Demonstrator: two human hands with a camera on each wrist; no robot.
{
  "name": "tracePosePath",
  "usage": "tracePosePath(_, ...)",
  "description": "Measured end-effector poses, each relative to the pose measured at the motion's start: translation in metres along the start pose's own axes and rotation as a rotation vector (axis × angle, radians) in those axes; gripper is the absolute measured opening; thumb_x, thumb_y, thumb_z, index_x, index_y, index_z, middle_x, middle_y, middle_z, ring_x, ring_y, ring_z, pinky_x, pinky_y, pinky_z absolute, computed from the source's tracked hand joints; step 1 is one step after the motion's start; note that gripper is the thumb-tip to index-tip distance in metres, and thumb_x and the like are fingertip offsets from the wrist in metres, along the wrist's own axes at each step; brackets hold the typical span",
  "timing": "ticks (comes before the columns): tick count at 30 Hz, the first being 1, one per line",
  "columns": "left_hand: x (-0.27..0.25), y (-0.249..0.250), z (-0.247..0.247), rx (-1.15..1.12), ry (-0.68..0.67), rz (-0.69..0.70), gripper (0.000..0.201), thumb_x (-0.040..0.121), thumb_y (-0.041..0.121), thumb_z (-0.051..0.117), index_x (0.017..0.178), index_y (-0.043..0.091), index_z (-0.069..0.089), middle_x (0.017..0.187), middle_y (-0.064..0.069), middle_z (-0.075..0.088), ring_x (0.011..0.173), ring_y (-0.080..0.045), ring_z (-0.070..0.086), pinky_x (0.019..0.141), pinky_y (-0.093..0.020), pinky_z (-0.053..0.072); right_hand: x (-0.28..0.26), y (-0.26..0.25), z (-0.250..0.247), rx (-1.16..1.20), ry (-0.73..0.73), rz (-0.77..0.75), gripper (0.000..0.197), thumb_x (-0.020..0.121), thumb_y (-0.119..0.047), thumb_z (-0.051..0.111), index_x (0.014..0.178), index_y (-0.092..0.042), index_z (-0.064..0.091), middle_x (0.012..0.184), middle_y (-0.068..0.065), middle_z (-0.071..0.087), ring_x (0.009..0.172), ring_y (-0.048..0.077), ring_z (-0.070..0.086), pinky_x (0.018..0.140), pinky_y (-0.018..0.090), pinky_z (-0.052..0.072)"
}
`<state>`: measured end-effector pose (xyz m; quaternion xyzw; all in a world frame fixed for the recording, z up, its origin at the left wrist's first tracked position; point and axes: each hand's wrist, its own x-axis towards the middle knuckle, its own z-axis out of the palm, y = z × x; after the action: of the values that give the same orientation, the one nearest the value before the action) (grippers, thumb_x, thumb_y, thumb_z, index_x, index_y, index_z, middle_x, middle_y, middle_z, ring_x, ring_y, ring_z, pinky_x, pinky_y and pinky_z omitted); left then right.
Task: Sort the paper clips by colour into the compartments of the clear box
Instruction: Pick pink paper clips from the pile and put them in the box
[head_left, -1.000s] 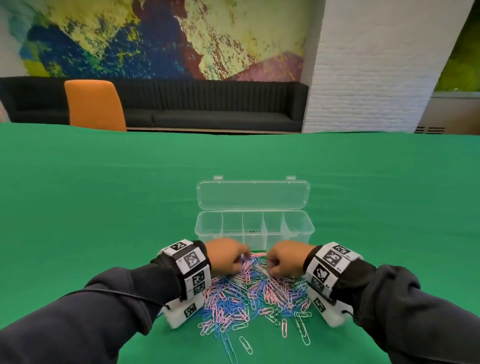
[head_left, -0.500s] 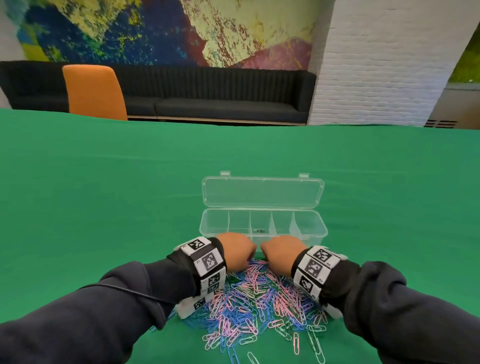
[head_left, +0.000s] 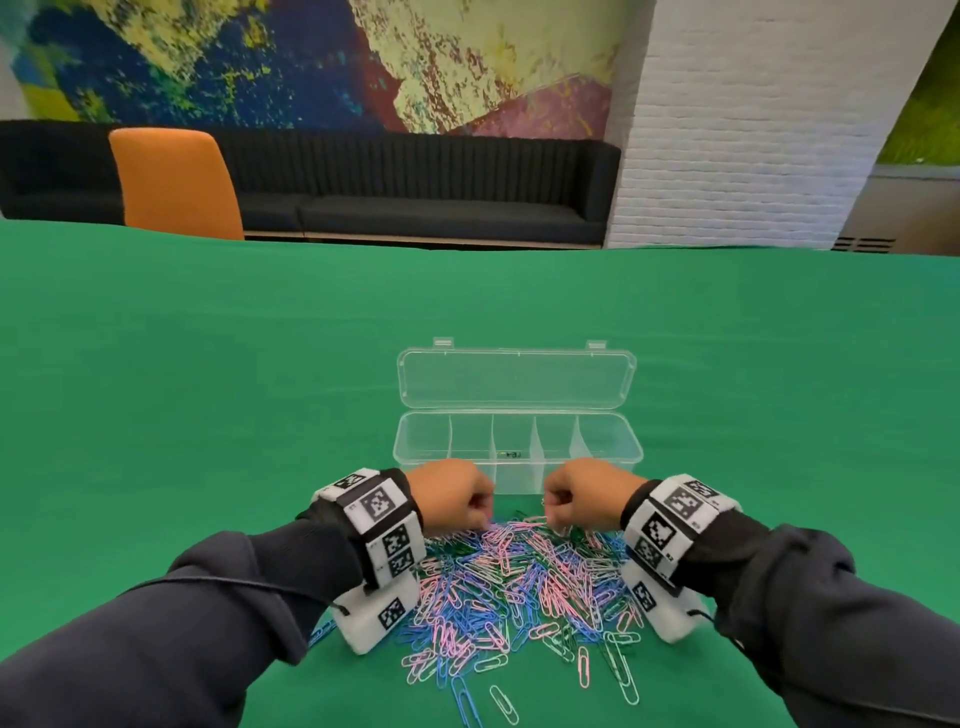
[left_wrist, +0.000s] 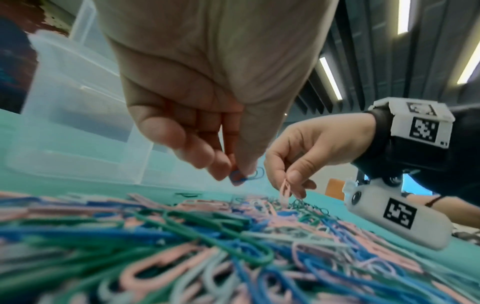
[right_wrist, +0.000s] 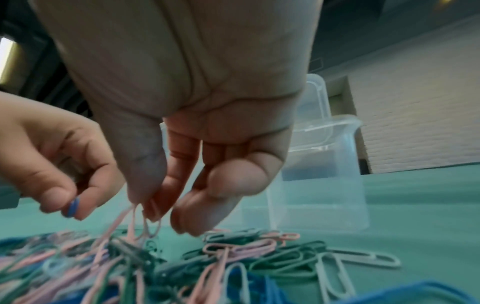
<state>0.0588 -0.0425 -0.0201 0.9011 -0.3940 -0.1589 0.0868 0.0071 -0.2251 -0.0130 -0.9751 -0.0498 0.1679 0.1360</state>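
Bench (head_left: 208, 415): green cover, carrying all items below.

Clear box (head_left: 410, 457): toward the near middle of the bench, lid (head_left: 517, 379) thrown open on its far side; five compartments in a row, no clips seen inside.

Paper clips (head_left: 519, 582): loose heap at the near edge, just in front of the box; pink, blue, green and pale ones mixed, a few strays nearer the edge.

Left hand (head_left: 452, 496): over the heap's far-left part, grip closed in a pinch on a blue clip (left_wrist: 246, 175), lifted clear of the heap.

Right hand (head_left: 584, 496): over the heap's far-right part, grip closed in a pinch on a pink clip (left_wrist: 285, 190), lower end touching the heap.

Beyond the far edge: orange chair (head_left: 176, 182), black sofa (head_left: 415, 182).
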Motion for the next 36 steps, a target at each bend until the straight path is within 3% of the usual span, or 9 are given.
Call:
tracePosePath(4,-0.005,-0.004,0.001,-0.112,0.025,-0.001,0.016,0.091,0.019,0.057,0.103,0.013,0.066,0.103,0.0,0.068,0.081,-0.004,0.055,0.074,-0.015,0.04,-0.007,0.009,-0.004,0.182,0.01,0.019,0.019,0.088,-0.011,0.056,0.072,-0.02,0.059,0.069,-0.011,0.06,0.059,0.003,0.055,0.055,0.014,0.046)
tracePosePath(7,-0.006,-0.005,0.003,-0.194,0.038,-0.006,0.017,0.092,0.021,0.058,0.106,0.016,0.066,0.1,0.005,0.066,0.069,0.004,0.052,0.064,-0.006,0.037,-0.01,0.013,-0.005,0.256,-0.009,0.024,0.02,0.088,-0.012,0.057,0.07,-0.021,0.059,0.068,-0.009,0.062,0.056,0.003,0.056,0.051,0.015,0.045)
tracePosePath(10,-0.002,0.0,0.006,-0.347,0.064,-0.026,0.015,0.094,0.022,0.055,0.104,0.016,0.063,0.094,0.004,0.065,0.067,-0.001,0.057,0.065,-0.011,0.045,-0.011,0.013,-0.006,0.298,0.001,0.017,0.019,0.088,-0.013,0.058,0.07,-0.022,0.059,0.066,-0.008,0.061,0.054,0.003,0.055,0.051,0.017,0.046)
tracePosePath(12,0.0,0.007,0.01,-0.645,0.096,-0.076,0.02,0.098,0.021,0.046,0.108,0.01,0.06,0.095,-0.001,0.064,0.074,-0.01,0.061,0.067,-0.019,0.049,-0.011,0.008,-0.008,0.368,0.042,-0.019,0.021,0.088,-0.012,0.057,0.069,-0.022,0.058,0.063,-0.008,0.06,0.051,0.003,0.053,0.049,0.017,0.045)
tracePosePath(16,-0.004,0.023,0.021,-1.637,0.056,-0.267,0.043,0.103,0.032,0.028,0.109,0.0,0.056,0.097,-0.017,0.065,0.083,-0.026,0.065,0.071,-0.033,0.054,-0.01,-0.012,-0.019,0.508,0.148,-0.101,0.008,0.09,-0.015,0.059,0.083,-0.019,0.06,0.064,-0.009,0.058,0.051,0.004,0.052,0.044,0.014,0.04)
tracePosePath(20,-0.014,0.02,0.035,-2.169,0.002,-0.327,0.051,0.102,0.034,0.028,0.112,-0.009,0.053,0.098,-0.029,0.066,0.078,-0.036,0.069,0.064,-0.038,0.058,-0.01,-0.014,-0.024,0.197,0.19,-0.069,0.009,0.089,-0.019,0.059,0.096,-0.016,0.065,0.073,-0.011,0.056,0.062,0.005,0.05,0.058,0.016,0.039)
tracePosePath(25,-0.027,-0.001,0.042,-2.23,0.06,-0.326,0.034,0.097,0.015,0.034,0.114,-0.008,0.053,0.1,-0.029,0.066,0.077,-0.035,0.07,0.062,-0.039,0.058,-0.001,-0.019,-0.006,-0.088,0.004,-0.047,0.018,0.088,-0.017,0.058,0.105,-0.016,0.065,0.076,-0.015,0.054,0.082,0.012,0.051,0.066,0.02,0.038)
tracePosePath(30,-0.033,-0.021,0.039,-2.133,0.147,-0.345,0.029,0.093,0.001,0.033,0.111,0.0,0.055,0.101,-0.021,0.069,0.08,-0.029,0.071,0.069,-0.038,0.057,0.021,-0.03,0.013,-0.236,-0.066,-0.013,0.013,0.089,-0.016,0.052,0.101,-0.017,0.058,0.108,0.005,0.064,0.093,0.022,0.056,0.079,0.029,0.043)
tracePosePath(36,-0.034,-0.024,0.038,-2.195,0.143,-0.281,0.031,0.093,0.01,0.034,0.112,-0.003,0.055,0.108,-0.026,0.066,0.084,-0.032,0.07,0.074,-0.039,0.056,0.024,-0.026,0.009,-0.217,-0.117,0.033,0.01,0.088,-0.016,0.056,0.08,-0.018,0.05,0.081,-0.001,0.053,0.082,0.017,0.048,0.072,0.026,0.041)
